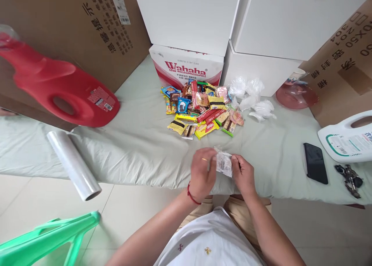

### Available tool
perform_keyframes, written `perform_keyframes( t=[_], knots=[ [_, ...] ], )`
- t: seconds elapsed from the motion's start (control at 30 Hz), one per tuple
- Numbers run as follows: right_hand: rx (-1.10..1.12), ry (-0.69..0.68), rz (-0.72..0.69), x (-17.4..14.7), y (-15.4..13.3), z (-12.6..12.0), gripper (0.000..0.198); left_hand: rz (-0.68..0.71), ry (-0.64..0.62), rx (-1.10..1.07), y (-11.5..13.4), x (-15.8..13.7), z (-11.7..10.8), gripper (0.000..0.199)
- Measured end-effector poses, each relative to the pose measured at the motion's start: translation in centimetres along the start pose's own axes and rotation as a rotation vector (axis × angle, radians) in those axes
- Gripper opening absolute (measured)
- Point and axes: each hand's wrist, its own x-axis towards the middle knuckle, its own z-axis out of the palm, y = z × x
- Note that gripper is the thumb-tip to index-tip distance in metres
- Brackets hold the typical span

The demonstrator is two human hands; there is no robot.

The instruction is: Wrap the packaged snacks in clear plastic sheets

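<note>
My right hand [243, 175] pinches the right edge of a small clear plastic packet [223, 164] between thumb and fingers. The packet looks crinkled, with something dark inside or printed on it that I cannot make out. At its left edge, my left hand [202, 171], slightly blurred, has its fingers bent and closed on the plastic. Both hands are just above the front part of the cloth-covered surface. Beyond them lies a pile of wrapped snacks [200, 107] in yellow, red, blue and green packaging. Crumpled clear plastic bags [250, 95] lie right of the pile.
Behind the snacks stands a Wahaha water carton [186, 66] among white boxes. At left are a large red jug [64, 90] and a roll of plastic film [74, 165] overhanging the edge. A phone [315, 163], keys [350, 181] and a white jug [348, 138] lie right.
</note>
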Motion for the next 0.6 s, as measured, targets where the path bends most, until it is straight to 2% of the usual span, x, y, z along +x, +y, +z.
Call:
perform_keyframes(
  t=[0.03, 0.1, 0.2, 0.3, 0.37, 0.47, 0.6],
  knots=[
    [0.001, -0.011, -0.023, 0.0, -0.2, 0.0, 0.039, 0.102, -0.108, 0.035, 0.3, -0.4, 0.2, 0.024],
    [0.015, -0.023, -0.072, -0.2, -0.5, 0.1, 0.036, 0.17, -0.267, 0.084, 0.5, -1.0, 0.9, 0.032],
    [0.042, -0.025, -0.12, -0.8, -0.9, 0.3, 0.033, 0.032, -0.33, 0.052, -0.1, -1.2, 1.9, 0.038],
    [0.082, -0.038, -0.132, -1.3, -0.8, 0.4, 0.032, -0.142, -0.469, -0.035, -0.7, -0.6, 2.0, 0.041],
    [0.102, -0.046, -0.121, -1.5, -0.7, 0.5, 0.034, -0.203, -0.542, 0.025, -0.8, -0.2, 1.8, 0.047],
    [0.152, -0.088, -0.058, -1.6, -0.5, 0.6, 0.038, -0.213, -0.541, 0.207, -0.9, -0.1, 1.5, 0.049],
    [0.247, -0.22, 0.106, -1.3, -0.2, 0.3, 0.044, -0.245, -0.466, 0.205, -1.1, -0.5, 1.7, 0.048]
  ],
)
